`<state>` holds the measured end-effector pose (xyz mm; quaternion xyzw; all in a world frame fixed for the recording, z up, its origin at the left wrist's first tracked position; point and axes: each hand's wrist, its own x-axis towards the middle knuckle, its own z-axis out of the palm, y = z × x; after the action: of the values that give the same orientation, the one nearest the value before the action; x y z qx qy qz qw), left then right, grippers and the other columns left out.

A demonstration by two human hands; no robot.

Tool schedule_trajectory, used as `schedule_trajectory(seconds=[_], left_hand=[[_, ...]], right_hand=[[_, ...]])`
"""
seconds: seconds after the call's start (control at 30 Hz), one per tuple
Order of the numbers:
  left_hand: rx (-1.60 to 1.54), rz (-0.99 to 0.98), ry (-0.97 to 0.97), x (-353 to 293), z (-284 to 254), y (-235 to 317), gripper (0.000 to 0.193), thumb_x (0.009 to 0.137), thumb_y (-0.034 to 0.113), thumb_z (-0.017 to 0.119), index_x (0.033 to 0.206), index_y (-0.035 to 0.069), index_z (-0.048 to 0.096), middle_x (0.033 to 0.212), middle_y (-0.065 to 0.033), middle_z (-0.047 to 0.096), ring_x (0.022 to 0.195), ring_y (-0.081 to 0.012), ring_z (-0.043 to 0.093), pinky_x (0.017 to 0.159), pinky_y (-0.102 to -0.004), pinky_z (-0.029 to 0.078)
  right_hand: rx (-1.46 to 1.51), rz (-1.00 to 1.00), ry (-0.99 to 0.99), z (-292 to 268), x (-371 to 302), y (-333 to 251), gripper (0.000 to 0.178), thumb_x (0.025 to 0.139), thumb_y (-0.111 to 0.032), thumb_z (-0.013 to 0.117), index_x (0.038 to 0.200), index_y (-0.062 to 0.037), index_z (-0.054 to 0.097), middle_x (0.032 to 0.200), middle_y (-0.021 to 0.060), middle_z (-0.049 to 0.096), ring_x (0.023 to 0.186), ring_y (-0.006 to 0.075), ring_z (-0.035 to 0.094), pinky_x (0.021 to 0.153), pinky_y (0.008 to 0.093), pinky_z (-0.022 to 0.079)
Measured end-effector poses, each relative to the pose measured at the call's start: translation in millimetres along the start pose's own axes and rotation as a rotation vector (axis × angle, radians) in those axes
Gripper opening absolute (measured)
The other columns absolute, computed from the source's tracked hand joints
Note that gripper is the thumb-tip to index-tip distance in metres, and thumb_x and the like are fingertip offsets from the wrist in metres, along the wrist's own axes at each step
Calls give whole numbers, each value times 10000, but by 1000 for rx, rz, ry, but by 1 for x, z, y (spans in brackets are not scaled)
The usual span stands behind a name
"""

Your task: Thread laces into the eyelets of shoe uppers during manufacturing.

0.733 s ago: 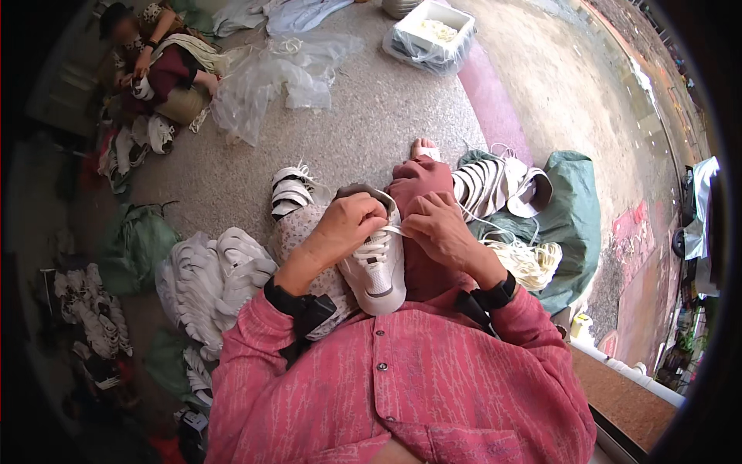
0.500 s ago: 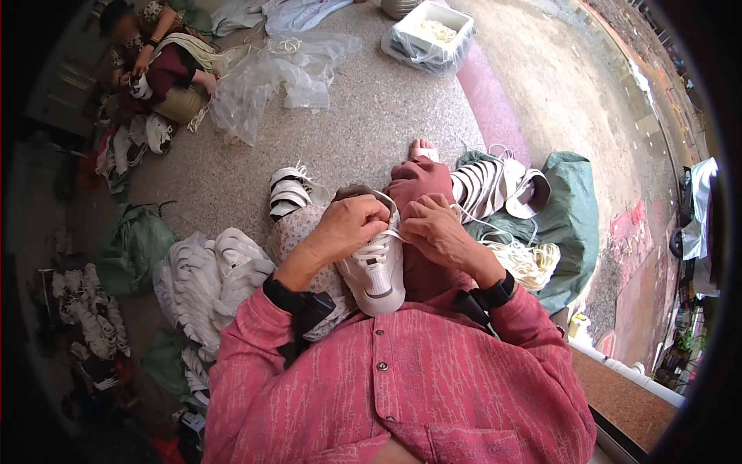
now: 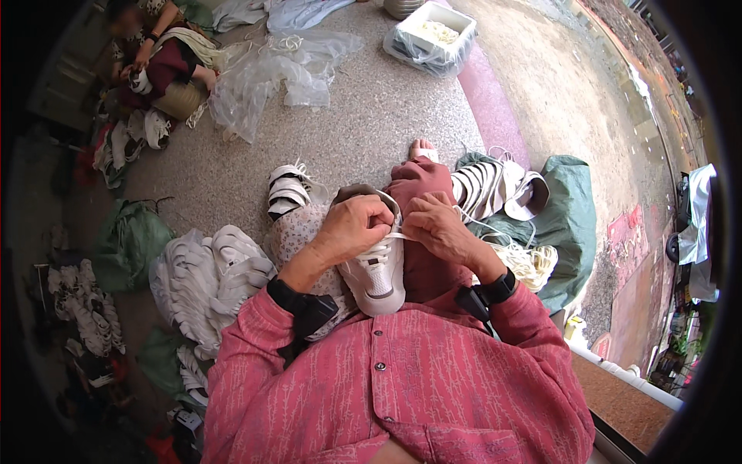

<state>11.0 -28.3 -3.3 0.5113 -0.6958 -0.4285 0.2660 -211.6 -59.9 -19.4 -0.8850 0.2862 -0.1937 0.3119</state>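
Observation:
A white shoe upper (image 3: 374, 284) rests on my lap, its toe toward me and its dark-lined opening facing away. White lacing crosses its front. My left hand (image 3: 352, 227) is closed over the upper beside the opening, with fingers curled at the eyelet edge and their tips partly hidden. Just to the right, my right hand (image 3: 442, 230) pinches a white shoelace (image 3: 397, 235) that runs across to the upper near my left fingertips. A loose lace trails past my right hand toward a bundle of cream laces (image 3: 532, 263).
Nested uppers (image 3: 487, 185) lie on a green sack (image 3: 568, 224) at right. More white uppers (image 3: 205, 286) fill a bag at left; a few striped ones (image 3: 287, 192) sit beyond my left knee. Farther off are plastic sheeting (image 3: 270, 77), a white box (image 3: 440, 31) and another person (image 3: 166, 62).
My right hand has shifted very slightly, and the lace between the hands shows straighter. The shoe upper stays in place on my lap.

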Motion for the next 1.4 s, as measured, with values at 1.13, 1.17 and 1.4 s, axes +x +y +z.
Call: schedule_trajectory(seconds=[1.13,1.17,1.4], left_hand=[[551,466,194,3,-36,1,28,786,78,600,763,62,596,717,-117,550,699,-327,597,607,-433,474],[750,424,213,2,-60,-3,32,786,66,586,757,53,589,731,-129,563,690,-328,593,603,-435,472],[672,130,879,-13,-202,-8,87,850,70,648,889,4,605,758,-130,557,697,-268,570,637,-353,451]], right_hand=[[517,-179,-153,-5,35,37,239,747,-92,762,926,-39,613,913,81,615,884,224,607,772,336,475],[521,-170,-165,-2,35,39,241,754,-106,756,933,-38,610,901,77,617,872,217,607,761,334,473],[523,-154,-93,9,35,31,295,729,-95,778,967,-36,614,901,85,636,871,223,614,756,334,476]])
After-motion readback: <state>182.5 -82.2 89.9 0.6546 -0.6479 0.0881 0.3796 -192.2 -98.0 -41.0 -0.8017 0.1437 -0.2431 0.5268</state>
